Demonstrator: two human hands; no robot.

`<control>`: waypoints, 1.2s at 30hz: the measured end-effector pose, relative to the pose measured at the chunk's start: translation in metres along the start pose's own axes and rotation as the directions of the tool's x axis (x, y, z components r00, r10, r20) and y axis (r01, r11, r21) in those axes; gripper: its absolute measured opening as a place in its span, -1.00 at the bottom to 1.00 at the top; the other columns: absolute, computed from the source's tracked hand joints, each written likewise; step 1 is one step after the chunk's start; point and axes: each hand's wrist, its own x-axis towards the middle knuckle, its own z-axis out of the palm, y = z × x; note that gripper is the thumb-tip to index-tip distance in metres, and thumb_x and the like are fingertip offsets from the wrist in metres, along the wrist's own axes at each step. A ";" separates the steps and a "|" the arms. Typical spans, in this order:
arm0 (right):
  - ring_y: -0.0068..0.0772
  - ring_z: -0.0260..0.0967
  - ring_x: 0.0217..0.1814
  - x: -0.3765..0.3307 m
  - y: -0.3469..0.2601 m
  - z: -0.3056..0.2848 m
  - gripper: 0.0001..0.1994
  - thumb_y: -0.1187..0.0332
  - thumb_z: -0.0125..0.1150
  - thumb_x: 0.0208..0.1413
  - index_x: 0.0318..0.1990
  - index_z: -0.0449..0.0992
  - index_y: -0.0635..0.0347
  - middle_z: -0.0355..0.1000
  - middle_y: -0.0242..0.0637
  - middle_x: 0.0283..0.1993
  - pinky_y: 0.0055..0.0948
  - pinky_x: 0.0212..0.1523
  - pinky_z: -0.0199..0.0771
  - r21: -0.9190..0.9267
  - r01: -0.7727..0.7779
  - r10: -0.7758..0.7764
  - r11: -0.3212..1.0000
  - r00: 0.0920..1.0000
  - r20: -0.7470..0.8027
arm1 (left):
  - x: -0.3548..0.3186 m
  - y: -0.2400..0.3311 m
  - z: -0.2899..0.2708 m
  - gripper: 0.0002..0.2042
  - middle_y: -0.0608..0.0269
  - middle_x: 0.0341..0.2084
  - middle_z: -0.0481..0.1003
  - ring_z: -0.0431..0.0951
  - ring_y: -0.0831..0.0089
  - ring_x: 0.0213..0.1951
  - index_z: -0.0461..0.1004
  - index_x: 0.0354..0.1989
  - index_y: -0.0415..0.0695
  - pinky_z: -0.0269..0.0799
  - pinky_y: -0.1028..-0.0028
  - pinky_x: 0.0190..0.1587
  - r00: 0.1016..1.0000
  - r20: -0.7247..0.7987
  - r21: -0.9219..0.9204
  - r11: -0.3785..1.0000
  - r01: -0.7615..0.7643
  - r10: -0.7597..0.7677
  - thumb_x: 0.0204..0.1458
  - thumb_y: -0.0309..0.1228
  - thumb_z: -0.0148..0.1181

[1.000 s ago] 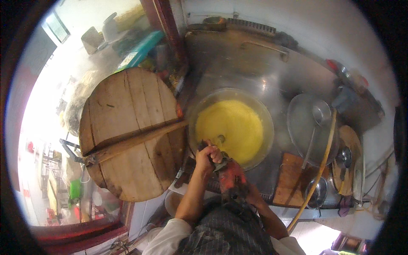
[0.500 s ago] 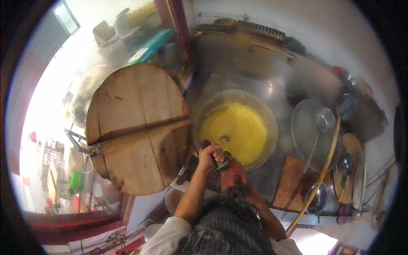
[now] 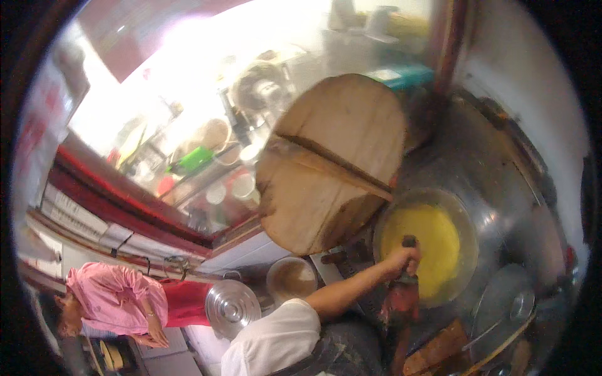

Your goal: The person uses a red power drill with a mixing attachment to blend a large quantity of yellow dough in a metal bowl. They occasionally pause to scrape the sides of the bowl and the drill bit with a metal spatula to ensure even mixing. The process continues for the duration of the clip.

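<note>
Kitchen: pan, wooden lid

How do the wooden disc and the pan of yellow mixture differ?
The wooden disc is brown planking, while the pan is grey and looks metallic. The disc is crossed by a wooden bar; the pan holds yellow mixture. The disc appears larger in view than the pan. Both have a roundish outline.
</note>
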 end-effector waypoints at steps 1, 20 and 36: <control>-0.31 0.17 0.07 0.003 -0.002 0.003 -0.48 0.25 0.16 -0.07 0.08 0.24 0.22 0.27 -0.13 0.03 -0.37 0.02 0.19 -0.019 -0.003 0.003 1.000 1.000 -0.004 | 0.000 -0.005 -0.002 -0.83 0.31 -0.84 0.20 0.21 0.46 -0.80 0.23 -0.73 -0.10 0.16 0.44 -0.72 1.000 -0.003 0.033 0.999 -0.020 0.020 -0.21 -0.45 0.05; -0.29 0.26 -0.21 -0.011 0.022 0.027 -0.59 0.23 0.16 -0.09 -0.08 0.37 0.25 0.38 -0.12 -0.20 -0.32 -0.20 0.26 -0.006 0.160 -0.160 0.987 0.986 -0.054 | -0.030 0.008 0.010 -0.78 0.47 -0.80 0.07 0.03 0.58 -0.77 0.12 -0.75 0.01 0.00 0.53 -0.69 1.000 -0.011 0.305 0.952 -0.017 0.021 -0.15 -0.39 -0.03; -0.19 0.31 -0.40 0.005 0.031 0.049 -0.62 0.32 0.17 -0.25 -0.21 0.44 0.34 0.42 -0.04 -0.35 -0.25 -0.36 0.33 0.045 0.244 -0.234 0.969 0.960 -0.155 | -0.018 0.006 0.026 -0.77 0.25 -0.59 0.38 0.22 0.40 -0.59 0.51 -0.39 -0.26 0.22 0.34 -0.50 0.958 0.004 0.774 0.605 -0.186 0.288 0.09 -0.37 -0.04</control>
